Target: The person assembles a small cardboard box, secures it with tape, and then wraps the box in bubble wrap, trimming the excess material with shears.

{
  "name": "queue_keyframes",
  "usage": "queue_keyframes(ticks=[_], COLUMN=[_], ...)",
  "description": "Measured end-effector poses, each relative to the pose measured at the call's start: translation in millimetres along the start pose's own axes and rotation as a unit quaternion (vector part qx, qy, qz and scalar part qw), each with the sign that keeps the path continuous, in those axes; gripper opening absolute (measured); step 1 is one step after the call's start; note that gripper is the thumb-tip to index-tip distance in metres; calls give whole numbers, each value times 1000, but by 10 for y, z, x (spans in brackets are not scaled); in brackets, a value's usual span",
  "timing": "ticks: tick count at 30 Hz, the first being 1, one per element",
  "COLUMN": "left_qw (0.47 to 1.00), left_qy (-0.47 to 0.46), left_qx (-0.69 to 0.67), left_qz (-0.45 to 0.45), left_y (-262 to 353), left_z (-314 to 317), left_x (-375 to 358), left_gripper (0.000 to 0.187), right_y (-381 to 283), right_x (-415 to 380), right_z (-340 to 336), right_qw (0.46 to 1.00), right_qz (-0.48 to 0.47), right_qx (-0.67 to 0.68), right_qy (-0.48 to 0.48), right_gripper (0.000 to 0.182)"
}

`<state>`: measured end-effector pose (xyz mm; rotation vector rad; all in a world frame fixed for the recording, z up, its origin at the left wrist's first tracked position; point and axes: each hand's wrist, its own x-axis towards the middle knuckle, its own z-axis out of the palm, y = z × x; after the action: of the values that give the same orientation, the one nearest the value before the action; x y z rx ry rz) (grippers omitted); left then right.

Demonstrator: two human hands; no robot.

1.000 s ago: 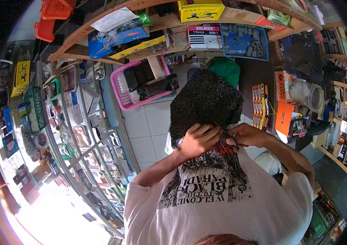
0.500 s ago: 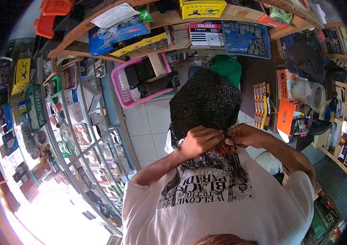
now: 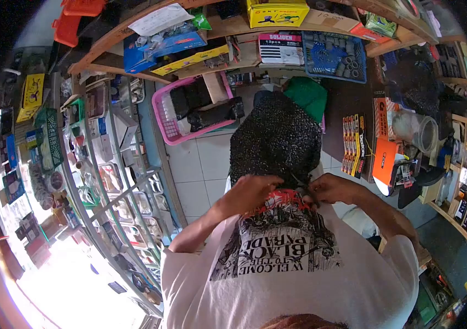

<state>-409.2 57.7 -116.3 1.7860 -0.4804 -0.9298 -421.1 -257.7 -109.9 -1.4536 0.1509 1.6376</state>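
Both Hands on the Black Mesh

Now my left hand (image 3: 249, 193) grips the black mesh sheet (image 3: 275, 140) at its lower edge, fingers closed on it; my right hand (image 3: 331, 190) pinches that edge too, just below the pink basket (image 3: 163, 122).

**White tee, black print**

The person wears a white short-sleeved T-shirt (image 3: 277, 274) with a large black graphic on the front. Its lettering reads "WELCOME TO THE BLACK PARADE", upside down from this view, with a red patch of print above it. Both arms are bare below the sleeves (image 3: 403, 257).
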Motion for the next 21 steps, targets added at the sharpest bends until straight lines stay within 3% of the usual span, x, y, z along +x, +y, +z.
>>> queue_keyframes(ticks=[1, 4, 6, 9, 10, 13, 14, 16, 19, 21], left_qw=[999, 998, 999, 997, 995, 978, 980, 983, 979, 992], left_qy=[-16, -27, 0, 45, 64, 103, 97, 87, 112, 58], left_qx=[8, -53, -13, 49, 71, 167, 163, 157, 150, 99], left_qz=[27, -17, -43, -31, -19, 75, 66, 44, 86, -54], left_y=[-196, -450, -410, -338, -322, -519, -582, -530, -435, -338], left_z=[-1, -139, -63, 38, 66, 160, 185, 127, 3, -140], left_x=[62, 367, 353, 348, 333, 379, 394, 431, 426, 457], left_gripper=[40, 41, 44, 46, 46, 37, 33, 26, 28, 35], right_y=[-20, -63, -71, -2, -110, -248, -354, -168, -273, -272], right_x=[3, -63, -143, -318, -400, -347, -338, 17, 262, 484], right_z=[-25, -101, -193, -319, -387, -359, -416, -542, -560, -605], right_qw=[1000, 998, 995, 984, 966, 877, 860, 812, 752, 701], right_qz=[0, -8, -30, -150, -193, -259, -244, -306, -375, -439], right_qx=[-7, -38, -84, -86, -141, -246, -333, -394, -457, -487], right_qy=[-15, -46, -55, 46, 96, 322, 299, 302, 290, 280], right_gripper=[23, 23, 23, 43, 52, 55, 52, 49, 48, 42])
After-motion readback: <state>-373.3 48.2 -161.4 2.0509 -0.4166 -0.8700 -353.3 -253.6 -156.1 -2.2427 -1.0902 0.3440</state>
